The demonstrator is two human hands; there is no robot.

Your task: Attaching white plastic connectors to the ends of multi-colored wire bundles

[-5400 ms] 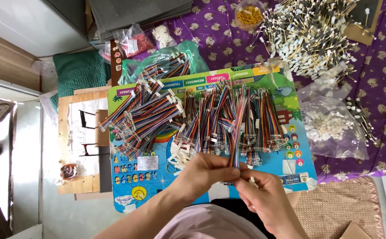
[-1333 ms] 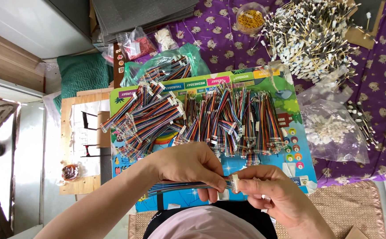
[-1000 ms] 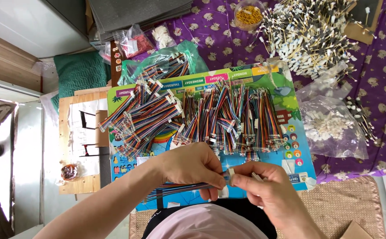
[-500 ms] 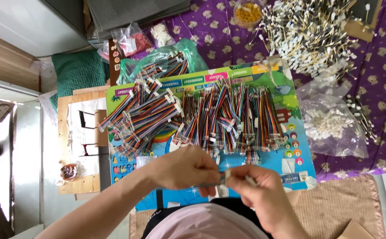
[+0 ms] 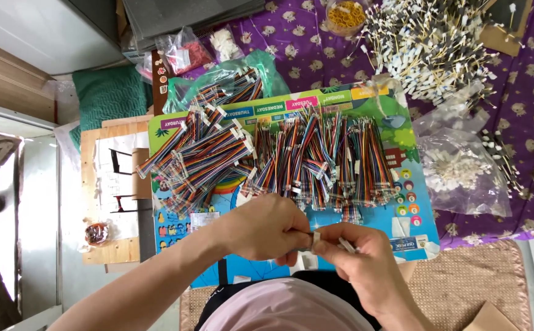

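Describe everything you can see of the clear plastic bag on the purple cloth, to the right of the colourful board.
The clear plastic bag is thin, crinkled film, lying flat and slumped on the purple patterned cloth. Through it shows a heap of small white pieces, bunched near the middle; their kind is too small to tell. Its left edge lies by the colourful board, and a pile of thin sticks with white tips lies just above it. A few dark-and-white sticks lie along its right side. Neither hand touches it.
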